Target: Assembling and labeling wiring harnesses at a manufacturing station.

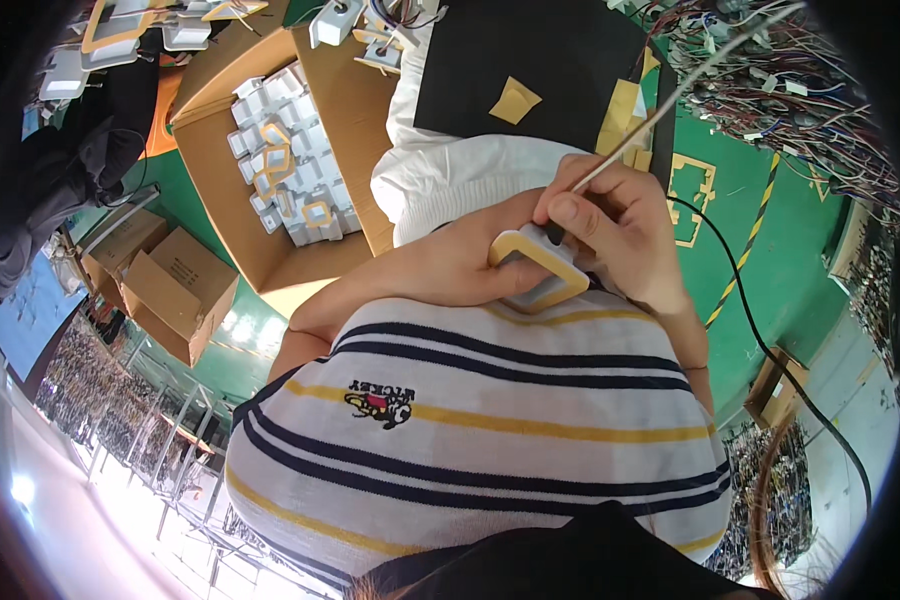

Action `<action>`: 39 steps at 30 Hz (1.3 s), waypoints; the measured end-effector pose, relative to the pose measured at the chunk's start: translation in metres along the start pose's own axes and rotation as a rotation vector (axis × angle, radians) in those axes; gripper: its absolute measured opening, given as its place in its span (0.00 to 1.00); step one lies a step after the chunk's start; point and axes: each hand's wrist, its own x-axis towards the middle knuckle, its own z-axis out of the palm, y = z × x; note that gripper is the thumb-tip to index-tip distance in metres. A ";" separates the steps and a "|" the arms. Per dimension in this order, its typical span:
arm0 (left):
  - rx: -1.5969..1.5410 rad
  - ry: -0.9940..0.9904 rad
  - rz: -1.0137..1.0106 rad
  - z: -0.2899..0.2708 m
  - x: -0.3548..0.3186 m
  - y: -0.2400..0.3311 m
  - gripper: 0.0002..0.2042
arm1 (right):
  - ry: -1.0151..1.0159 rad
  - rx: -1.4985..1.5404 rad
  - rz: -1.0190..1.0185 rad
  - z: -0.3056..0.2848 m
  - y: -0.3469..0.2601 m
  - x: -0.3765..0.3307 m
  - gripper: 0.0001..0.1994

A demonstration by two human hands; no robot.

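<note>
Frame: yellow-edged, roughly square with a pale face and an open middle; we have it right against our chest, just above the striped shirt.
Boxes: far to our left, one open carton packed with white pieces, a few yellow-rimmed ones among them; smaller cartons sit lower left, well apart from our hands.
Left hand: it comes in from the left and cups the frame from behind and below, fingers curled shut on it; fingertips are hidden, so we can't tell exactly how they lie.
Tool: a thin, pale rod with a dark tip; the tip touches the frame's upper edge, and the long axis runs up and to the right, away from us.
Right hand: closed in a pen grip on the rod's lower end, thumb on top, sitting just above and to the right of the frame, almost touching it.
Nearer hand: both are at the frame; the left carries it, the right only meets it through the tip.
Pad: black sheet with yellow bits, beyond our hands.
Wires: tangled heap at far right.
</note>
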 end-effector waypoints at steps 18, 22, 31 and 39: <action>-0.357 0.684 0.542 -0.049 0.055 0.004 0.11 | 0.040 0.003 -0.237 0.004 0.040 0.048 0.18; -0.066 0.784 0.521 -0.047 0.059 0.011 0.12 | 0.051 0.034 -0.173 0.009 0.030 0.049 0.12; -0.528 0.686 0.478 -0.050 0.059 0.013 0.11 | 0.078 0.019 -0.314 0.002 0.037 0.044 0.11; -0.712 0.743 0.347 -0.044 0.061 0.027 0.13 | 0.220 -0.122 -0.450 0.010 0.041 0.041 0.13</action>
